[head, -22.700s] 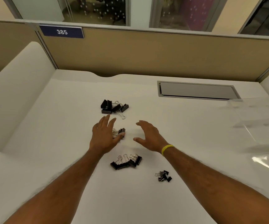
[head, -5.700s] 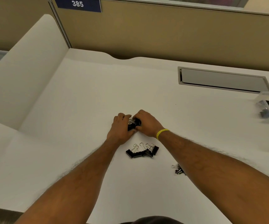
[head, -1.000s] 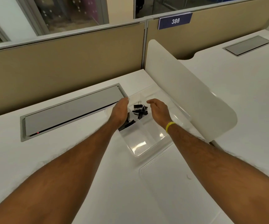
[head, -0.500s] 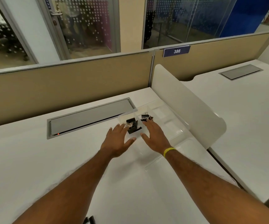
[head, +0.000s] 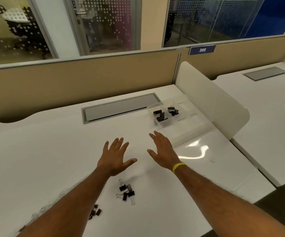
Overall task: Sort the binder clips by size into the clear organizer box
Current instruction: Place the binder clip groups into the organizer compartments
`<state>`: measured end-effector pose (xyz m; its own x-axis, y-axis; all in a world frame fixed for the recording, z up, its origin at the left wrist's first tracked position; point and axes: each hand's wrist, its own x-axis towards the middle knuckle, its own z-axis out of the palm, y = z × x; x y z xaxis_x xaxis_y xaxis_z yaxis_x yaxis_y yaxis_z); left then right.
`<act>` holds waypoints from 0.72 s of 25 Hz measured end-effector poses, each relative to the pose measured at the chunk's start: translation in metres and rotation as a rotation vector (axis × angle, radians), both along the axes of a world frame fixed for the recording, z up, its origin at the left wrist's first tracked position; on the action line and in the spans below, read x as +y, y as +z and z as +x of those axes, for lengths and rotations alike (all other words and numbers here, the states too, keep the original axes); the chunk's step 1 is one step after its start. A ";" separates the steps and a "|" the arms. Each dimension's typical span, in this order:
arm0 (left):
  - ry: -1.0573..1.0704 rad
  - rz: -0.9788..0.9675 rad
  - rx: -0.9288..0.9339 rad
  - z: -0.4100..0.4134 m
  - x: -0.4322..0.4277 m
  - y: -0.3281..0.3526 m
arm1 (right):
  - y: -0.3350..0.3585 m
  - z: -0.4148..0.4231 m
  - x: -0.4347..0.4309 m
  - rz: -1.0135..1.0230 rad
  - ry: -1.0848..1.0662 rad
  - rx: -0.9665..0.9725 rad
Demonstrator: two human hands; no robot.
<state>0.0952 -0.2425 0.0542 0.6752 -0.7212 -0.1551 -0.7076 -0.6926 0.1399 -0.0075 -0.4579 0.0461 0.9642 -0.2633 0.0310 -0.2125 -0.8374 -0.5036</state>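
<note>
The clear organizer box stands at the desk's back right, against the white divider. One compartment holds larger black binder clips, the one beside it smaller black clips. My left hand and my right hand hover flat over the white desk, fingers spread, holding nothing, well in front of the box. A loose pile of small black clips lies between my forearms. Another small pile sits partly hidden by my left forearm.
A grey cable hatch is set into the desk left of the box. The box's clear lid lies flat to the right of my right hand. A curved white divider and tan partition bound the desk.
Both hands have pulled back from the organizer box toward me, empty and open. The view has swung down and left, so the loose clip piles near me have come into sight.
</note>
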 end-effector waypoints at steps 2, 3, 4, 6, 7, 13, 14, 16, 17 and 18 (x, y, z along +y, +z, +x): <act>0.015 0.032 -0.005 -0.010 0.035 -0.007 | -0.006 -0.007 0.029 -0.011 0.016 0.019; 0.028 0.039 -0.001 -0.015 0.053 -0.010 | -0.008 -0.010 0.045 -0.018 0.027 0.028; 0.039 0.039 0.000 -0.020 0.069 -0.012 | -0.010 -0.013 0.059 -0.022 0.037 0.035; 0.065 0.033 0.002 -0.030 0.099 -0.018 | -0.014 -0.018 0.085 -0.024 0.058 0.051; 0.078 0.033 0.008 -0.034 0.112 -0.021 | -0.015 -0.020 0.096 -0.019 0.068 0.061; 0.187 -0.027 0.012 -0.050 0.194 -0.034 | -0.023 -0.020 0.171 0.010 0.152 0.076; 0.196 -0.046 0.002 -0.049 0.208 -0.034 | -0.024 -0.018 0.182 0.006 0.167 0.068; 0.212 -0.066 -0.018 -0.049 0.240 -0.033 | -0.024 -0.015 0.202 0.004 0.199 0.069; 0.235 -0.080 -0.027 -0.049 0.257 -0.032 | -0.025 -0.012 0.211 0.004 0.216 0.073; 0.271 -0.091 -0.034 -0.050 0.276 -0.033 | -0.026 -0.010 0.222 0.002 0.237 0.079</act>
